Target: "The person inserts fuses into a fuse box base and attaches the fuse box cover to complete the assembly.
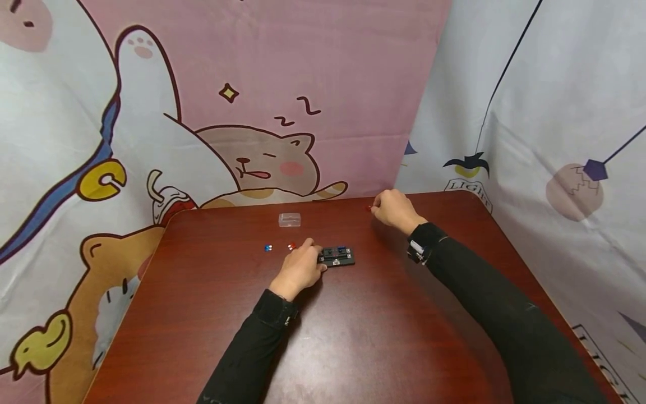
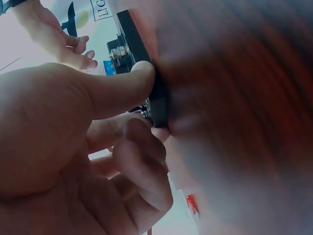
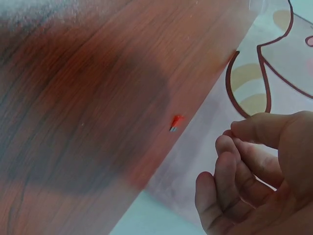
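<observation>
My left hand [image 1: 296, 268] grips the left end of a small black board [image 1: 345, 261], its thumb along the near edge. Raised black parts with metal contacts and a blue piece [image 2: 108, 67] stand on the board's upper side. Near the table's back edge is my right hand [image 1: 395, 210], with thumb and fingertips close together and nothing visible between them. Beside those fingers a small red piece with metal prongs [image 3: 176, 122] lies on the table, apart from them in the right wrist view.
Left of the board lie another red piece [image 1: 291, 246] and small blue pieces [image 1: 268, 247]. A clear plastic box [image 1: 290, 220] sits toward the back of the brown table [image 1: 383, 336]. Printed cloth [image 1: 353, 112] hangs behind the table and along its sides.
</observation>
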Motion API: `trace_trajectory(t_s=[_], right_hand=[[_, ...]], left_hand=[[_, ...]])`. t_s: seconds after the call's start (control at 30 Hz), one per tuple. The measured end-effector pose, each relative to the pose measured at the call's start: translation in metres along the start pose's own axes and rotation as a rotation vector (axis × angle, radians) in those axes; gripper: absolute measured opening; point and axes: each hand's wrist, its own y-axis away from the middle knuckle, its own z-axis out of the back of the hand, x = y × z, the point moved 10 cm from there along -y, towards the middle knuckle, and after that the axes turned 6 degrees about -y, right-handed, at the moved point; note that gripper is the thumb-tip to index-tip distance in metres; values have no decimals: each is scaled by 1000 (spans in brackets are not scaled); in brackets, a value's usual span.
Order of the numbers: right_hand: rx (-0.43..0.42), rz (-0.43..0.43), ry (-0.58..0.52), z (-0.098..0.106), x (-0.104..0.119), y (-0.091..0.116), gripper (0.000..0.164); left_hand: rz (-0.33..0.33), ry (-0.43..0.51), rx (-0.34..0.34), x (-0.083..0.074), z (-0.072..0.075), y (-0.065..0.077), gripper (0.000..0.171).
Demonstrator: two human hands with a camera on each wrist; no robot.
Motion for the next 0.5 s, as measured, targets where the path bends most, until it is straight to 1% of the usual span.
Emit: trace_trajectory(t_s=[0.13, 0.23, 0.5], right_hand=[[-18, -53, -5, 4, -11, -4, 22], [-23, -74, 2, 4, -15, -8, 22], [26, -98, 16, -8, -16, -18, 23]], left_hand=[[-11, -12, 3, -3, 2, -3, 49], [-15, -20, 14, -4, 4, -6, 49], [-3, -18, 34, -1, 3, -7, 47]])
